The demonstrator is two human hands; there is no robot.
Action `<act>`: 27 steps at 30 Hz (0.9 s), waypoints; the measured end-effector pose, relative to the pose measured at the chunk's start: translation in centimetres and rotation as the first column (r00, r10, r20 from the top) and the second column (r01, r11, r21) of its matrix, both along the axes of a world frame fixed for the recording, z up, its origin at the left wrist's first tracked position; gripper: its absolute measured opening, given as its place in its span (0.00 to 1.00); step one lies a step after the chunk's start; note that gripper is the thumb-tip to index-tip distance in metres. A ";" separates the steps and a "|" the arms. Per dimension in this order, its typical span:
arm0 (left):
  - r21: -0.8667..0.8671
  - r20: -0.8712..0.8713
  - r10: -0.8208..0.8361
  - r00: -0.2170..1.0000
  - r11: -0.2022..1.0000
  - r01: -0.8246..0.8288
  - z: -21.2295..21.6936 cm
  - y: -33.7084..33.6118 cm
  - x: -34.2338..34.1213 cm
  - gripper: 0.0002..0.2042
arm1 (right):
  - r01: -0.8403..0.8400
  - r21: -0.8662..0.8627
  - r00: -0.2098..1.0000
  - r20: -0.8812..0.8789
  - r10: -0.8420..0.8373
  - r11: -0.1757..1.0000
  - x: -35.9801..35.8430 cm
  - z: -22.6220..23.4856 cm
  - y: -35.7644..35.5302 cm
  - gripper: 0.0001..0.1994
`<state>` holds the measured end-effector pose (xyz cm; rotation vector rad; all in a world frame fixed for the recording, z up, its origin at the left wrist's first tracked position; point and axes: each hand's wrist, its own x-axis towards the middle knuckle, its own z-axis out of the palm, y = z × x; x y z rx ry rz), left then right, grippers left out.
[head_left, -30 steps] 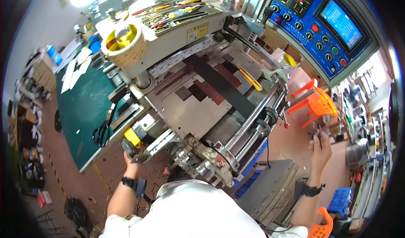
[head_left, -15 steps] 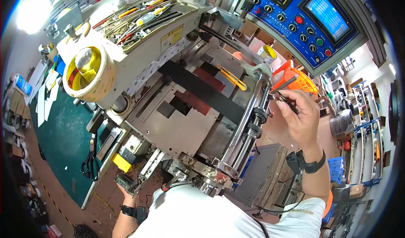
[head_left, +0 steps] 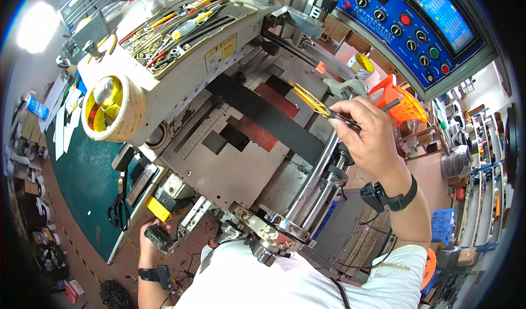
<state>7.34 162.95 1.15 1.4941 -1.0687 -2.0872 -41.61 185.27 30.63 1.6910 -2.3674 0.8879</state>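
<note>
My right hand is closed on a slim dark tool that looks like tweezers. Its tip overlaps a yellow utility knife on the machine bed; whether they touch I cannot tell. Across the metal bed runs a wide black strip, with dark red pieces beside it. Down at the machine's front left, my left hand is wrapped against a dark box-shaped part, below a yellow block. Most of its fingers are hidden.
Steel rollers border the bed's right side. A blue control panel hangs at the upper right, above an orange basket. A tool tray and a tape roll sit on the machine top. Black scissors lie on the green table.
My right hand has moved left over the rollers, bringing the dark tool to the yellow knife. My left hand has risen slightly along the dark part. The view has shifted a little.
</note>
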 end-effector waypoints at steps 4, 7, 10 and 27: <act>-0.047 0.501 -0.474 0.724 0.821 0.570 12.2 -1.3 0.6 0.13 | -0.024 0.026 1.000 -0.005 0.024 0.999 -0.7 -0.2 -0.2 0.08; -0.081 0.410 -0.579 0.705 0.747 0.660 21.2 -1.5 -1.1 0.13 | -0.048 0.019 0.999 0.002 0.048 0.999 -0.7 -0.8 -0.9 0.08; -0.285 0.305 -0.668 0.679 0.616 0.735 26.5 -1.8 -4.4 0.11 | -0.060 0.075 0.998 -0.006 0.061 0.995 -1.2 -2.5 -1.2 0.08; -0.604 0.797 -0.470 0.379 -0.602 0.522 20.4 1.1 -29.5 0.31 | -0.105 0.259 0.994 0.035 0.099 0.960 0.7 -8.4 -2.6 0.07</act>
